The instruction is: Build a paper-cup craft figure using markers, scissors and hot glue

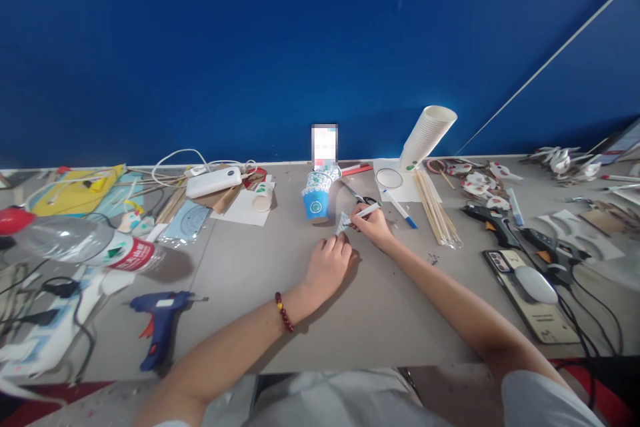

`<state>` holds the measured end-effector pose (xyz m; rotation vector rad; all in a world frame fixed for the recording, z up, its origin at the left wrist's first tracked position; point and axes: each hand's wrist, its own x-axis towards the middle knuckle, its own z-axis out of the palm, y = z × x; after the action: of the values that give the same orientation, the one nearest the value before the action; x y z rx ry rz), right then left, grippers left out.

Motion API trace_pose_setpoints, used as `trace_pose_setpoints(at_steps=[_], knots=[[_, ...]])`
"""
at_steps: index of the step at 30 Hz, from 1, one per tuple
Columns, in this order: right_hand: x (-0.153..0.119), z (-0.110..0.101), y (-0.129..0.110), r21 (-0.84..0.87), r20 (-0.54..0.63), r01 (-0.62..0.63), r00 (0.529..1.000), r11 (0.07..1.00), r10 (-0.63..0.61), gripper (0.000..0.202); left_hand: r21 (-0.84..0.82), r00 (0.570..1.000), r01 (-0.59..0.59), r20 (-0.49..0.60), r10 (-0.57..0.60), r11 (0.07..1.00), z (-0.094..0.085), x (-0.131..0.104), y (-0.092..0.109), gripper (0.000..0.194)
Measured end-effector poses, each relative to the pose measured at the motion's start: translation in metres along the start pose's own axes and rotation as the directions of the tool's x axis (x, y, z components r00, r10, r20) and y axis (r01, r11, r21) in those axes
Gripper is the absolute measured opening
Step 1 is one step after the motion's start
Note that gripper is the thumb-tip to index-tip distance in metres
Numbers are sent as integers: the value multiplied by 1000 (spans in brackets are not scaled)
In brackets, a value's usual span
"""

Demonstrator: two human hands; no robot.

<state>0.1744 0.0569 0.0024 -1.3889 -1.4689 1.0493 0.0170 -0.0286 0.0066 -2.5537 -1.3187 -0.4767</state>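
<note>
My right hand [373, 227] is closed around a white marker [369, 209], its tip down by a small paper piece with a blue-and-white pattern [343, 223]. The fingers of my left hand [327, 267] are curled and hold the near end of this piece against the table. A beaded bracelet [283, 311] circles my left wrist. Just beyond my hands stand decorated paper cups, the front one a blue cup [316, 205] with a scalloped white edge. Scissors [357, 196] lie behind my right hand, partly hidden by it.
A leaning stack of white paper cups [429, 135], wooden sticks [436, 207] and a blue-capped marker [400, 209] are to the right. Glue guns [493, 223] and a phone [530, 307] lie farther right. Leftward are a blue glue gun [161, 320] and a plastic bottle [85, 240].
</note>
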Motion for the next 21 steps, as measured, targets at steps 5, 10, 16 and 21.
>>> trace_pose_setpoints(at_steps=[5,10,16,21], knots=[[0,-1,-1,-30,5,24,1000,999,-24,7,-1,1000,-6,-8,6,1000,1,0,0,21],[-3,-1,-3,-75,4,82,997,994,-82,7,6,1000,0,-23,0,1000,1,0,0,23],[-4,1,-3,-89,5,134,991,987,-135,6,18,1000,-3,17,3,1000,-1,-1,2,22],[-2,-1,0,-53,19,72,997,996,-72,8,33,999,-22,40,21,999,-1,-2,2,21]])
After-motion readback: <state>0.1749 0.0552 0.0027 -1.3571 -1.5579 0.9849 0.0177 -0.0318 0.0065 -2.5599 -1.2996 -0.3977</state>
